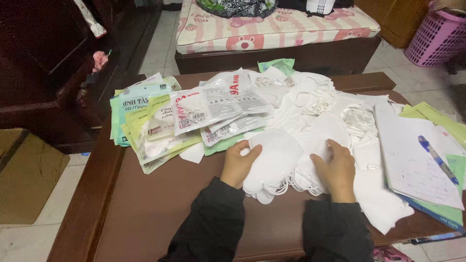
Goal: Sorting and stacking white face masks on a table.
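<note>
My left hand (pixel 239 162) grips the left edge of a stack of white face masks (pixel 273 162) lying on the brown table (pixel 160 204). My right hand (pixel 335 167) presses on the right side of the same stack, fingers bent over the masks. A big loose heap of white masks (pixel 320 104) with ear loops spreads behind both hands. Left of my left hand lie several packaged masks in clear and green plastic bags (pixel 165 119).
A white notepad (pixel 412 155) with a blue pen (pixel 437 157) lies at the right on green paper. A cushioned wooden bench (pixel 276 34) stands beyond the table, a pink basket (pixel 437 36) at far right, a cardboard box (pixel 24 174) on the floor left.
</note>
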